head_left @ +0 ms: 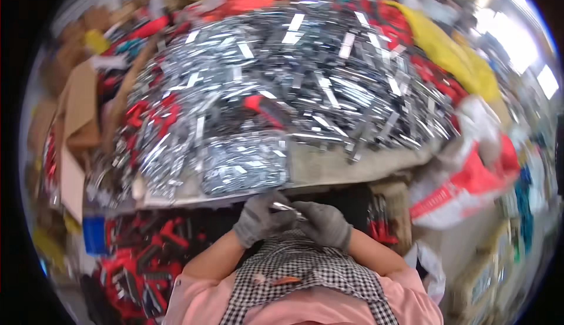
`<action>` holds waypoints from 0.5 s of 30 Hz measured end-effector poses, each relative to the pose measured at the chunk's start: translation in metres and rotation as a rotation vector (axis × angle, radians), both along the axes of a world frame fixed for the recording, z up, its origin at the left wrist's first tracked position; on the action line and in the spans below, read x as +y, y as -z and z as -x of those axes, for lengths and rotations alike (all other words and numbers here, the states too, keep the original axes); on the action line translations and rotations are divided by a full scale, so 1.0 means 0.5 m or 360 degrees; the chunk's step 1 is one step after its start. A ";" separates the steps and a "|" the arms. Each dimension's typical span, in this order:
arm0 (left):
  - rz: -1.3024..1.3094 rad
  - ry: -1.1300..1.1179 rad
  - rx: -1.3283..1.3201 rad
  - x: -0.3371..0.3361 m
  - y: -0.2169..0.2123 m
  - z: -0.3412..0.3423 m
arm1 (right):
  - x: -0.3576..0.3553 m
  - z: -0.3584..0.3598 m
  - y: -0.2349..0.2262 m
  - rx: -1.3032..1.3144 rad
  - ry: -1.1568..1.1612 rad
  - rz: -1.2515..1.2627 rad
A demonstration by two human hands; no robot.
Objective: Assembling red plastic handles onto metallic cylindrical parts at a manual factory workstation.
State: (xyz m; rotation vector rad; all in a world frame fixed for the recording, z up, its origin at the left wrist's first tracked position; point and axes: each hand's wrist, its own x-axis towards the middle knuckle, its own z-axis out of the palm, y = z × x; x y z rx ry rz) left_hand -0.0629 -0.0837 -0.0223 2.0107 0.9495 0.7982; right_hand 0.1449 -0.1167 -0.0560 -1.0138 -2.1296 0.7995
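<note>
Left hand [257, 218], grey knit glove, is curled narrow around the near end of a small shiny metal piece [288, 208], pinching it at chest height just below the table edge [194, 198]. That piece lies between both hands, long axis running left-up to right-down, roughly across the body; its left end is in the left fingers and its right end meets the right hand [325, 225]. Both hands touch it, so neither is clearly nearer; the left seems to cover more of it. It looks thin, flat, silvery and bright with glare; details are too blurred to tell. Right hand, same grey glove, is closed loosely, fingertips on the piece's right end, knuckles toward the camera.

Around: to the left, a bin of red and black parts [141, 260] below the table; straight ahead, a huge heap of silver metal strips [294, 78] with a smaller clump [244, 163] just beyond the hands; to the right, a white and red sack [464, 178].
</note>
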 end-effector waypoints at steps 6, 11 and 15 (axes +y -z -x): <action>0.0678 -0.0219 -0.0413 -0.011 -0.009 0.066 | 0.021 0.012 -0.001 0.0060 -0.0202 0.0011; 0.0720 -0.0237 -0.0328 0.011 -0.029 0.068 | 0.055 0.013 -0.005 0.0188 -0.0145 0.0001; 0.0922 -0.0256 -0.0140 0.038 -0.055 0.062 | 0.095 0.007 -0.016 0.0249 -0.0236 -0.0253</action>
